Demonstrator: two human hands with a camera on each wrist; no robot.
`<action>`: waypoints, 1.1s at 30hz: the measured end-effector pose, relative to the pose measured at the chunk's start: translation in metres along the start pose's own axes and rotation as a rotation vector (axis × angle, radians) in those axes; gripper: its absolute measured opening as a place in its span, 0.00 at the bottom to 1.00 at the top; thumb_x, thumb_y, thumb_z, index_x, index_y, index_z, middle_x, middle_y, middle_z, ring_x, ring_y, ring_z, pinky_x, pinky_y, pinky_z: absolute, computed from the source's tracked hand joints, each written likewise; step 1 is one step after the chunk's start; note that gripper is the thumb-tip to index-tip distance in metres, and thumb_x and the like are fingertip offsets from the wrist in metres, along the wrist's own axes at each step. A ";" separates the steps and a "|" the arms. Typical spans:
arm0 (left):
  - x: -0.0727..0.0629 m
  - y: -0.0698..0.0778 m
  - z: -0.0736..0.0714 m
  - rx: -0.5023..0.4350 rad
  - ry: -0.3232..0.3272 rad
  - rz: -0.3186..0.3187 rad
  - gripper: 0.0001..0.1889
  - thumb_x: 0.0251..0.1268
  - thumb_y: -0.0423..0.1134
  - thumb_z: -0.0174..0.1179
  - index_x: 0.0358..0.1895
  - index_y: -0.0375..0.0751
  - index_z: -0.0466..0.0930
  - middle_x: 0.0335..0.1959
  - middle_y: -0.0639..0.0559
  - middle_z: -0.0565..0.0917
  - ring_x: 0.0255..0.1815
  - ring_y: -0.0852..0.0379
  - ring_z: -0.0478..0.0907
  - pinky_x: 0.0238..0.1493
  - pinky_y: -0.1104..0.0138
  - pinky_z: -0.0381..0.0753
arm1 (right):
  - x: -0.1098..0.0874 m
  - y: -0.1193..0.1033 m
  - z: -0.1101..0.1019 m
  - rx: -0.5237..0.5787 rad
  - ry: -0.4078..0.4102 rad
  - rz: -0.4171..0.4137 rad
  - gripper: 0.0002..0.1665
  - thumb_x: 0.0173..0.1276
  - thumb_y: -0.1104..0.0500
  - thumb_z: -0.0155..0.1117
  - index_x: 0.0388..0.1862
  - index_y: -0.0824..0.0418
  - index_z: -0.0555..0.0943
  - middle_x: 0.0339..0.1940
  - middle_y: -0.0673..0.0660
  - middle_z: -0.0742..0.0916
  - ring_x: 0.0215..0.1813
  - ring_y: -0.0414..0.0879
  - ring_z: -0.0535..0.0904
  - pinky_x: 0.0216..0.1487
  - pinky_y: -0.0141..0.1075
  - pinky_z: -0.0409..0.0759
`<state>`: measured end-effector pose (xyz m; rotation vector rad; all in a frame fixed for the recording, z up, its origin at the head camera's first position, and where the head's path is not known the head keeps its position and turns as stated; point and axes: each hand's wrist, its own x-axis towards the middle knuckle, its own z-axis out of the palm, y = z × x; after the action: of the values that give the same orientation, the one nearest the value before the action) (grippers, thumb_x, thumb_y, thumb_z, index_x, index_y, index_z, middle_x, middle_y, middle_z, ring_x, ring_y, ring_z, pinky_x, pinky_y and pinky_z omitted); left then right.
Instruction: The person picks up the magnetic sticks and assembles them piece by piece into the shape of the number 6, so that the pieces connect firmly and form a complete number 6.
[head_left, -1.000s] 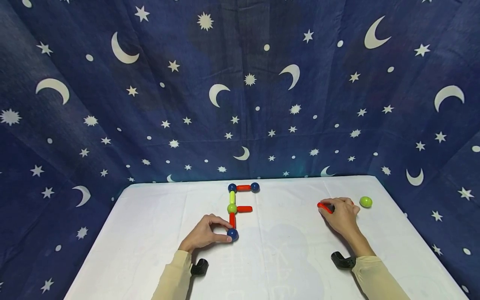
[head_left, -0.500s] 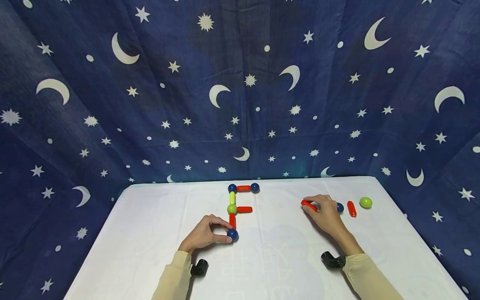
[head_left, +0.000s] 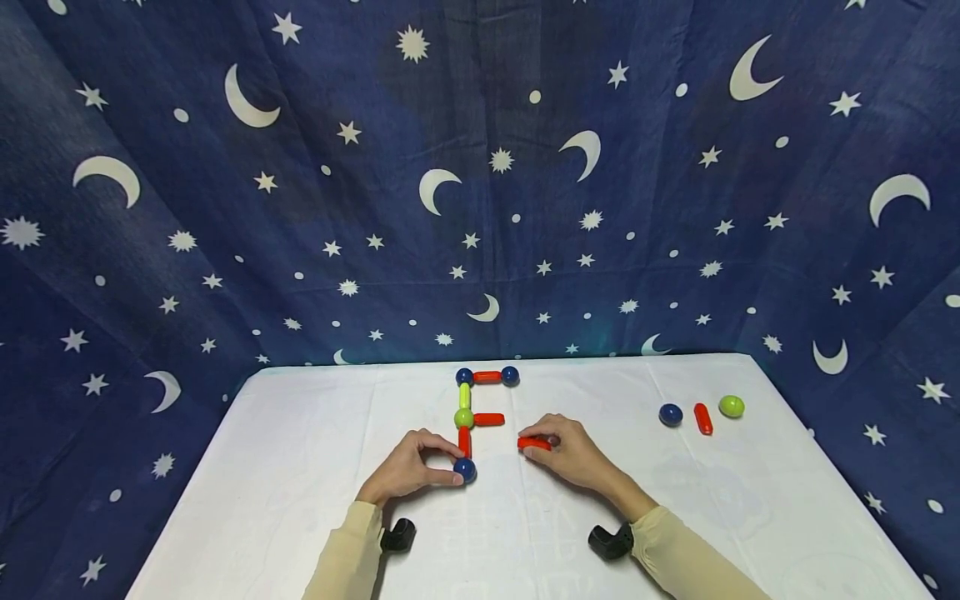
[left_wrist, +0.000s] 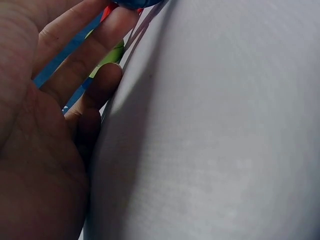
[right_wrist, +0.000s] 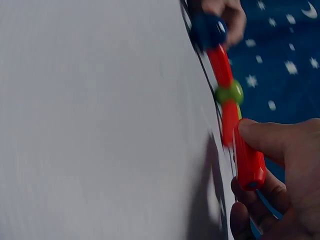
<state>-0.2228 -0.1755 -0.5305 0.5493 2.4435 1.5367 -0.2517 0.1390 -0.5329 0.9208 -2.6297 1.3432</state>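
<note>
On the white table, balls and rods are joined in an F-like shape. A blue ball (head_left: 465, 471) ends its near side, below a red rod (head_left: 465, 442) and a green ball (head_left: 464, 418). From the green ball another red rod (head_left: 490, 419) points right. My left hand (head_left: 412, 467) pinches the near blue ball between thumb and fingers; in the left wrist view that blue ball (left_wrist: 134, 2) shows at the top edge. My right hand (head_left: 573, 454) pinches a loose red rod (right_wrist: 249, 162) by thumb and fingers, a short way right of the shape.
Toward the right of the table lie a loose blue ball (head_left: 671, 415), a red rod (head_left: 703, 419) and a green ball (head_left: 731, 406). At the shape's far side, a red rod (head_left: 487, 377) links two blue balls. A dark blue starry cloth (head_left: 480, 208) hangs behind the table.
My right hand has carried the red rod leftward from the loose pieces to near the shape, uncovering a blue ball and another red rod. The left hand stays on its blue ball.
</note>
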 end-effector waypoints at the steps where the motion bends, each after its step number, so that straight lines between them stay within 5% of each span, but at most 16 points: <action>1: 0.000 0.000 0.000 -0.001 -0.001 0.002 0.15 0.48 0.40 0.81 0.41 0.52 0.92 0.37 0.61 0.88 0.46 0.52 0.76 0.53 0.59 0.69 | 0.001 -0.004 0.004 0.014 -0.026 -0.001 0.13 0.62 0.60 0.77 0.47 0.56 0.90 0.37 0.41 0.87 0.41 0.39 0.78 0.42 0.35 0.76; 14: 0.001 -0.001 -0.001 0.004 0.001 0.021 0.15 0.48 0.40 0.82 0.41 0.53 0.92 0.36 0.62 0.88 0.46 0.52 0.77 0.52 0.58 0.69 | 0.008 -0.031 0.036 0.053 -0.182 -0.005 0.12 0.63 0.56 0.77 0.46 0.51 0.90 0.39 0.39 0.88 0.45 0.38 0.79 0.51 0.38 0.75; 33: 0.001 -0.001 0.000 0.002 -0.002 0.007 0.14 0.48 0.39 0.81 0.41 0.53 0.91 0.36 0.60 0.88 0.46 0.52 0.77 0.52 0.58 0.69 | 0.012 -0.034 0.044 0.078 -0.166 -0.038 0.10 0.63 0.58 0.77 0.43 0.53 0.90 0.37 0.40 0.88 0.44 0.37 0.80 0.50 0.37 0.76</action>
<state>-0.2237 -0.1760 -0.5317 0.5604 2.4442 1.5366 -0.2344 0.0845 -0.5320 1.1337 -2.6787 1.4277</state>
